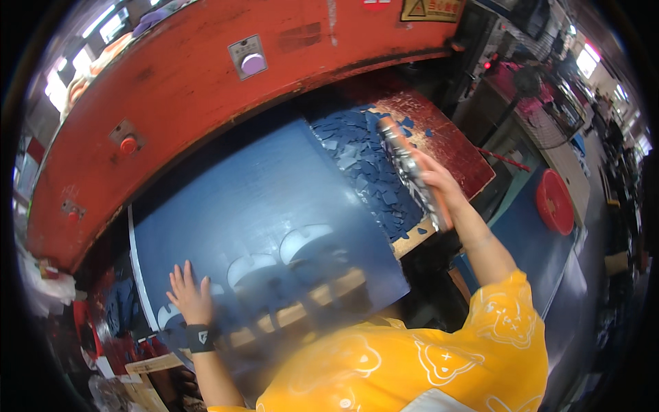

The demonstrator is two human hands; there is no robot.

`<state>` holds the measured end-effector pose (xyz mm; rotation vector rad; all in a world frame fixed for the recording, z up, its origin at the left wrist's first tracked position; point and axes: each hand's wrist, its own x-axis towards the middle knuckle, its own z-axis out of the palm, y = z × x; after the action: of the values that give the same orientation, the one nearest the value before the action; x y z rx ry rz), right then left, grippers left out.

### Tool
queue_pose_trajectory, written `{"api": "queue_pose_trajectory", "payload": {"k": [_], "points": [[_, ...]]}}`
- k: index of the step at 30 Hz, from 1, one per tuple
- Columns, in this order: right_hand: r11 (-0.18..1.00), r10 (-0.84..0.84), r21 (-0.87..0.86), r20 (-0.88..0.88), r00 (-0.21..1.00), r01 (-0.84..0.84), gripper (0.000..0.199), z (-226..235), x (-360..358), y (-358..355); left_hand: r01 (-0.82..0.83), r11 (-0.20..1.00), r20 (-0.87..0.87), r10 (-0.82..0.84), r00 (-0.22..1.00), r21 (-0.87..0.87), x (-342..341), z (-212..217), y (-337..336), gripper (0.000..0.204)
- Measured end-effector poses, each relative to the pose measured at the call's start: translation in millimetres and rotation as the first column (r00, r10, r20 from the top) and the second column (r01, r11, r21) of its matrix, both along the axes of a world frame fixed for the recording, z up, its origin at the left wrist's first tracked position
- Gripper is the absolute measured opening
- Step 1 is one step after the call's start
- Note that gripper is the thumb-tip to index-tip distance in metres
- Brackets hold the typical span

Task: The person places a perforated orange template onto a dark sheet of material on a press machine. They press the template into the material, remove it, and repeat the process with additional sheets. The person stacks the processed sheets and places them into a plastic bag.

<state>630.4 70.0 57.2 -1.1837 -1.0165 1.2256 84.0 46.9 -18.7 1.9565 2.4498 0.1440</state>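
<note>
A large blue sheet (pixel 254 178) lies on the work surface in front of me, with rounded cut-out holes (pixel 305 242) along its near edge. My left hand (pixel 190 296) rests on the sheet's near left part, palm down and fingers spread. To the right, my right hand (pixel 439 180) is closed around a long narrow block (pixel 408 165) with orange-brown edges and a mottled black-and-white side. Motion blurs the block, so its exact kind is unclear. It is tilted over a pile of small blue scraps (pixel 364 168) beside the sheet.
An orange-red machine beam (pixel 178 79) spans the far side, carrying a purple button (pixel 252 64) and a red button (pixel 128 144). A worn dark-red surface (pixel 456 141) extends beyond the scraps. Farther right are a red basin (pixel 555 201) and a fan (pixel 549 120).
</note>
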Motion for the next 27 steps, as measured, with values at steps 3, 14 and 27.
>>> {"api": "queue_pose_trajectory", "payload": {"k": [3,14,27], "points": [[0.998,0.056,0.038,-0.778,0.625,-0.043,0.079,-6,-40,-72,0.012,0.995,-0.052,-0.007,0.999,0.101,12,17,-1,0.059],[0.903,-0.023,-0.303,-0.743,0.669,-0.305,0.079,-27,-190,-192,-0.009,0.979,0.540,-0.105,0.835,0.204,53,53,-130,0.065],[0.649,0.538,-0.144,-0.608,0.584,-0.747,0.079,-5,-359,-221,0.112,0.857,0.534,-0.206,-0.820,0.503,120,173,-211,0.052]]}}
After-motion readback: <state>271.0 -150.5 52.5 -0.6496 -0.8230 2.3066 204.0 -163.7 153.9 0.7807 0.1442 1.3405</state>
